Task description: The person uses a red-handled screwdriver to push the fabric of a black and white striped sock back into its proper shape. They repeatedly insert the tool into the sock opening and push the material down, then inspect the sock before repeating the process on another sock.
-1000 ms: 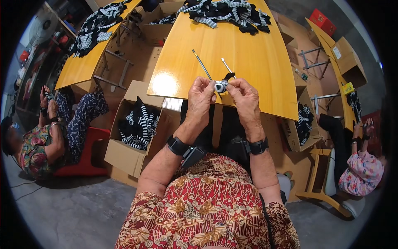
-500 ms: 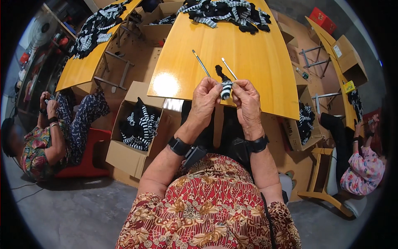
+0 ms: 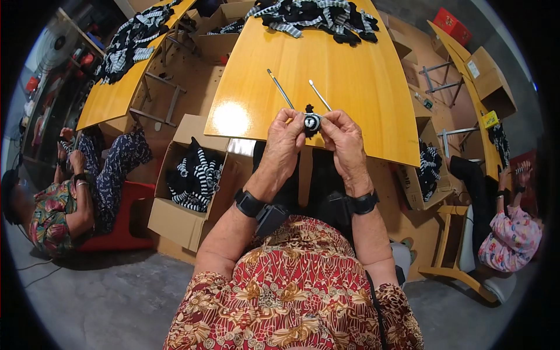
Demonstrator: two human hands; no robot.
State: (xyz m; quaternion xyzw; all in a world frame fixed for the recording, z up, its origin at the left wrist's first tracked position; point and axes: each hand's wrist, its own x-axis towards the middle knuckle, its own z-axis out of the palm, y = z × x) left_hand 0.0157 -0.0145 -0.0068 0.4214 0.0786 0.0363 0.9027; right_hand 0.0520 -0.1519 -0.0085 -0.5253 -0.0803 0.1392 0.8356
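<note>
A small black-and-white striped knitted piece [image 3: 312, 123] is stretched between my two hands, over the near edge of the table. My left hand [image 3: 284, 135] pinches its left side with thumb and fingers. On the other side my right hand [image 3: 344, 137] grips it the same way. The piece shows as a round, ringed end with a dark bit above it. A slim metal rod [image 3: 280, 88] with a dark tip reaches past my left fingers. Another rod [image 3: 320, 95], pale-tipped, extends past my right fingers. I cannot tell whether either rod is gripped.
Striped knits [image 3: 318, 20] are heaped at the far end of the yellow table [image 3: 262, 70]. Cardboard boxes of knits stand at left [image 3: 181, 219] and right [image 3: 415, 195]. A person [image 3: 61, 204] sits at far left, another person [image 3: 510, 239] at far right.
The striped piece has turned in my fingers: its side and long black tail showed before, its ringed end now. My hands are slightly further left.
</note>
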